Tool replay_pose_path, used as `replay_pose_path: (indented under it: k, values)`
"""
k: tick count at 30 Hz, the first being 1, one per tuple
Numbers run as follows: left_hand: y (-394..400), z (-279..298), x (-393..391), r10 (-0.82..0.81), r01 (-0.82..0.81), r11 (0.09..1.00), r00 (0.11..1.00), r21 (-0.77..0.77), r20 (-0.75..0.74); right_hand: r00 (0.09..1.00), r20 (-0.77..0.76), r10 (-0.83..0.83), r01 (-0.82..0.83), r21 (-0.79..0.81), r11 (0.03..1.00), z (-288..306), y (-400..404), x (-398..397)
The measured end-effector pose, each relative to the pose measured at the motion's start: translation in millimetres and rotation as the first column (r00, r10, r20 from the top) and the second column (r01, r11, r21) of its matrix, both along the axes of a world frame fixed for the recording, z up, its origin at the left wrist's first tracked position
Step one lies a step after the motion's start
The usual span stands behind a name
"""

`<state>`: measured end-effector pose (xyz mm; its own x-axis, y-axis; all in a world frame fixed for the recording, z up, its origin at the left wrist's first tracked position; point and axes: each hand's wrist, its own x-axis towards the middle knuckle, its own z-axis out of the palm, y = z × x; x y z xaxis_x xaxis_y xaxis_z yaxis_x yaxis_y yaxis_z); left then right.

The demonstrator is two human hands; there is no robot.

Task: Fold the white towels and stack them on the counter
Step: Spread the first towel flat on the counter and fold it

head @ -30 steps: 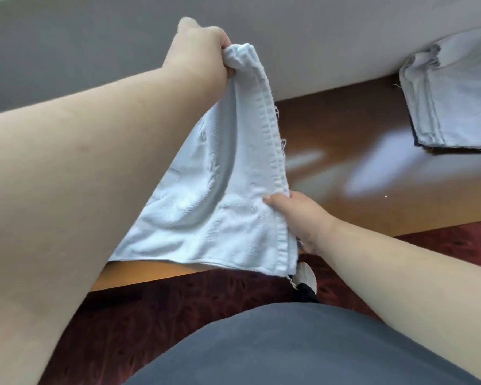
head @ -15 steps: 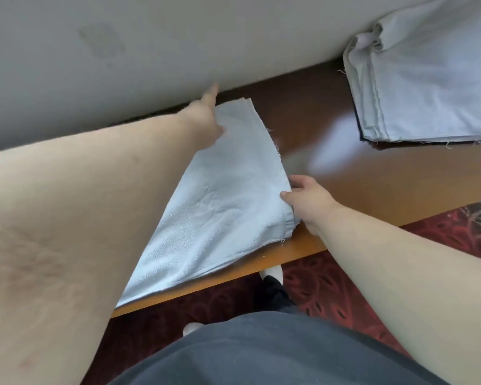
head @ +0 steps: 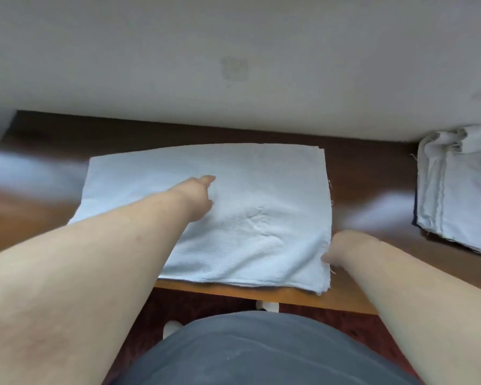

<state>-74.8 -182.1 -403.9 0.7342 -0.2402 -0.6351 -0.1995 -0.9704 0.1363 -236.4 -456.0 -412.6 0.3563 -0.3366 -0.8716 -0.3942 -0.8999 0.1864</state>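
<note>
One long brown polished wooden counter (head: 372, 190) spans the view below a pale wall. At its centre lies a half-folded white terry towel (head: 261, 190), flat, its near edge at the counter's lip. At three o'clock sits a stack of folded white towels (head: 461, 195). The left hand (head: 199, 197) rests spread on the cloth; the right hand (head: 342, 247) touches its four-o'clock edge, grip unclear. Smoothing seems underway; next likely another fold, edges aligned, then stacking.

White towel (head: 261, 190) flat on counter (head: 372, 190)
</note>
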Motion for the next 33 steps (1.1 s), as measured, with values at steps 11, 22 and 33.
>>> replay_pose_path:
  k: [11,22,33]
  values:
    - [158,9,-51,0.357,-0.358,0.933,0.933,0.023,0.050,0.754,0.627,0.195,-0.374,0.165,0.913,11,153,117]
    - [310,-33,-50,0.701,-0.693,0.700,0.713,-0.174,-0.019,0.612,0.676,0.411,-0.656,0.144,0.741,18,361,212]
    - [338,-74,-22,0.610,-0.631,0.674,0.769,-0.385,-0.193,0.658,0.605,0.449,-0.579,0.025,0.815,-28,455,304]
